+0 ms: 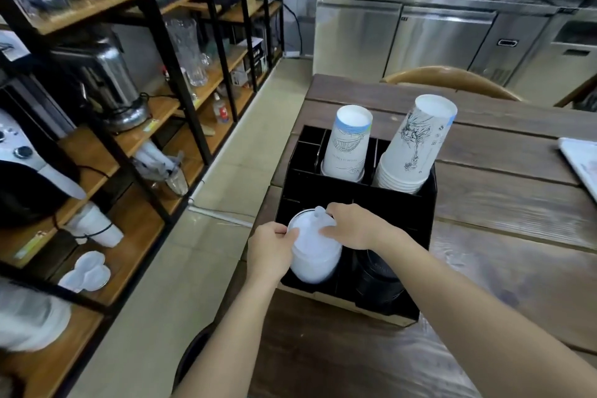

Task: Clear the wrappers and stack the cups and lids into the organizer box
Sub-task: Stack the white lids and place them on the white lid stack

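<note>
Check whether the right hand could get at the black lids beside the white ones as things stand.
Probably yes. The right hand rests on the white lids, and the black lids sit in the next compartment right under its wrist, uncovered.

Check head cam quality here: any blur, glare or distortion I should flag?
Head view: strong wide-angle bending, shelf posts bow at the left edge; both hands and the white lid stack are slightly motion-soft; the cup stacks in the organizer box are sharper; glare streaks on the steel cabinets; far background soft; black lids lost in shadow.
</note>
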Available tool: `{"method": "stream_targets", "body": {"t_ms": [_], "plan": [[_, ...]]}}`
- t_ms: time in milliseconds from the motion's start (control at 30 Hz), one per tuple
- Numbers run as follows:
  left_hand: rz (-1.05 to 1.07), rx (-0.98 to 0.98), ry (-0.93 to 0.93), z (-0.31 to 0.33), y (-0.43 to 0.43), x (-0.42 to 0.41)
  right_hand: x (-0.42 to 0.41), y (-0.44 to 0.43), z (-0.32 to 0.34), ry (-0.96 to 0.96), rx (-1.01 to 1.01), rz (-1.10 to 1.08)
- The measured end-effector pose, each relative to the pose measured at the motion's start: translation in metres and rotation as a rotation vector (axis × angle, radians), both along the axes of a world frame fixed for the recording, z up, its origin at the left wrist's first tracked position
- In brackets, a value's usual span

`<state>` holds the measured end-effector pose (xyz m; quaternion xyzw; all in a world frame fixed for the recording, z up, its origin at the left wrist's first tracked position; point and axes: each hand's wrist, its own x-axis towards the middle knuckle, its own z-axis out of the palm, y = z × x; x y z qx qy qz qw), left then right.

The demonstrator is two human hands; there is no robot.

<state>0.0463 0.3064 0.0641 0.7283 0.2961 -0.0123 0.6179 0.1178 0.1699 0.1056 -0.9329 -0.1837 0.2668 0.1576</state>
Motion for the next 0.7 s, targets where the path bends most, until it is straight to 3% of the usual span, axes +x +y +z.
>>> {"method": "stream_targets", "body": {"t_ms": [233, 700], "plan": [[-0.035, 0.11, 0.003, 0.009, -0.007, 0.0, 0.007, 0.0, -0.006, -0.054, -0.106, 0.052], [-0.057, 0.053, 0.121, 0.006, -0.006, 0.004, 0.018, 0.001, -0.01, 0.027, 0.107, 0.086]]}}
